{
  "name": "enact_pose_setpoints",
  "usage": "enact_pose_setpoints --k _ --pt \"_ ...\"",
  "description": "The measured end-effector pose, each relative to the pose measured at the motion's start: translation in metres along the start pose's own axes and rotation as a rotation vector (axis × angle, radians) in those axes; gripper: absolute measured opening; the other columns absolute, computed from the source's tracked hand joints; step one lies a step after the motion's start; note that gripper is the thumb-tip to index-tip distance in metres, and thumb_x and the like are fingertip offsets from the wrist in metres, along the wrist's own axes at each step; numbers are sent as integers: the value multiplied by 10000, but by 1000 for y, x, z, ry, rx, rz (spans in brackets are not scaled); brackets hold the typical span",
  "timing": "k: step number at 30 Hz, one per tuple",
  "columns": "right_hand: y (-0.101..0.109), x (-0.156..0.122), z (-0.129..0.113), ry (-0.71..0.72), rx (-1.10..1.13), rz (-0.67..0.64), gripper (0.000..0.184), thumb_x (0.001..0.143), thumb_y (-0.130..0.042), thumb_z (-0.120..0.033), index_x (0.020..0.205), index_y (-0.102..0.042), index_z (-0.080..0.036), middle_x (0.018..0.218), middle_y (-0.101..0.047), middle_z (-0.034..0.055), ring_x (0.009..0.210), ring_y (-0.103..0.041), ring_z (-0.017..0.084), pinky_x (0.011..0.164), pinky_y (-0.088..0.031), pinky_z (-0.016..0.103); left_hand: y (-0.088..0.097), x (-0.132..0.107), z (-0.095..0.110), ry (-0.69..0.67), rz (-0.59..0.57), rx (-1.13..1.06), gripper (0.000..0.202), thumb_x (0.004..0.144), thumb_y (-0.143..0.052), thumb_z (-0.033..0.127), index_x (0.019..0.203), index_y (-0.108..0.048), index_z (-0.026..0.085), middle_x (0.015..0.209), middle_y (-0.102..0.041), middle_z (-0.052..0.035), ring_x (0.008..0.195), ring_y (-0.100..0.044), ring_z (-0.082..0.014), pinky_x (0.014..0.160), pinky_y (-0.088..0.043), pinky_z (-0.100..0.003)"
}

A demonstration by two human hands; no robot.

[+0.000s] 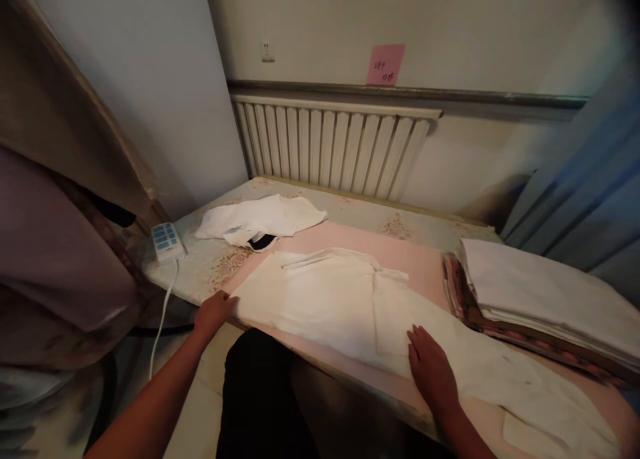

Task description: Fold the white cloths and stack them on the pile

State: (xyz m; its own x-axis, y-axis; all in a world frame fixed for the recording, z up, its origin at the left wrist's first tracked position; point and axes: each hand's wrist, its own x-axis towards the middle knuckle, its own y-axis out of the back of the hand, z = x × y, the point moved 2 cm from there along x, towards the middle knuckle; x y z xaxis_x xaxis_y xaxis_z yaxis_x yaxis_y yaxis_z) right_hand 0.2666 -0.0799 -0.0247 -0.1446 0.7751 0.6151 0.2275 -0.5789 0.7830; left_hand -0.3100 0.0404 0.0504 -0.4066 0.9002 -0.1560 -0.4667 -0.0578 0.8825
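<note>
Head view: long white cloth garment [360, 312] seemingly being smoothed; left grip [214, 314] at edge, closure unclear; right grip [433, 369] flat, empty; even tension needed next.

A radiator [330, 145] is lining the far wall [320, 19] below a socket [267, 52] and a pink note [385, 64], a power strip [167, 241] is resting at left, folded cloths [540, 279] are lying stacked at right, and a blue curtain [585, 179] is hanging beyond them.
</note>
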Motion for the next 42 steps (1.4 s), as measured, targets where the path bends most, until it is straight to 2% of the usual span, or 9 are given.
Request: enact_pose_setpoints --k 8,14,18,23,28,31,35,37,42 --pt "2 1 -2 -15 7 9 373 985 -377 -340 1177 -625 -138 1236 -640 163 1229 -545 288 1011 -465 492 -2 32 17 -35 -120 144 186 570 -686 357 612 -610 192 783 -707 -160 922 -669 -354 743 -477 -350" --pt "1 0 -1 -20 11 7 371 984 -383 -343 1192 -617 -145 1252 -632 159 1237 -540 282 1019 -457 496 -12 32 26 -68 -96 151 131 517 -676 251 614 -600 205 747 -714 -137 886 -673 -349 718 -479 -346" --pt "2 1 -1 6 -30 2 361 982 -387 -319 1186 -612 -124 1240 -634 170 1227 -544 283 1015 -464 489 -14 21 34 -105 10 132 173 632 -628 288 782 -606 206 852 -713 -143 897 -657 -344 730 -459 -370" --pt "7 5 -9 -21 -19 -21 368 977 -391 -330 1195 -597 -118 1302 -583 195 1231 -534 294 1012 -466 494 3 16 45 -178 125 111 232 828 -465 384 968 -559 225 1009 -682 -129 948 -626 -307 743 -438 -355" --pt "6 9 -23 -54 12 -78 406 974 -399 -371 1279 -541 -144 1401 -503 185 1279 -490 299 1031 -446 502 14 21 33 -112 169 170 231 839 -445 301 998 -565 185 1046 -659 -172 968 -617 -335 753 -442 -383" --pt "-1 8 -26 -22 -15 -67 391 977 -402 -372 1266 -550 -154 1362 -541 179 1264 -504 308 1042 -428 522 11 21 32 -60 209 200 246 803 -468 228 1003 -572 129 1111 -610 -250 1079 -555 -412 847 -422 -488" --pt "-6 6 -25 -9 -26 -57 385 979 -400 -373 1266 -555 -168 1346 -560 164 1267 -505 305 1052 -419 516 -8 16 64 -282 284 -57 299 787 -498 192 1073 -561 132 1308 -491 -267 1315 -332 -449 1050 -251 -597" --pt "-6 7 -25 -13 -17 -48 385 980 -398 -382 1266 -559 -181 1339 -570 152 1261 -512 300 1048 -422 513 -28 14 88 -444 178 -245 285 764 -548 175 1046 -591 171 1313 -523 -216 1337 -341 -388 1121 -213 -522" --pt "-7 6 -24 -29 -14 -45 382 974 -408 -376 1278 -556 -199 1350 -566 139 1247 -527 292 1034 -440 501 -86 12 139 -587 23 -347 235 708 -681 196 938 -658 239 1243 -633 -127 1248 -497 -287 1124 -294 -364"
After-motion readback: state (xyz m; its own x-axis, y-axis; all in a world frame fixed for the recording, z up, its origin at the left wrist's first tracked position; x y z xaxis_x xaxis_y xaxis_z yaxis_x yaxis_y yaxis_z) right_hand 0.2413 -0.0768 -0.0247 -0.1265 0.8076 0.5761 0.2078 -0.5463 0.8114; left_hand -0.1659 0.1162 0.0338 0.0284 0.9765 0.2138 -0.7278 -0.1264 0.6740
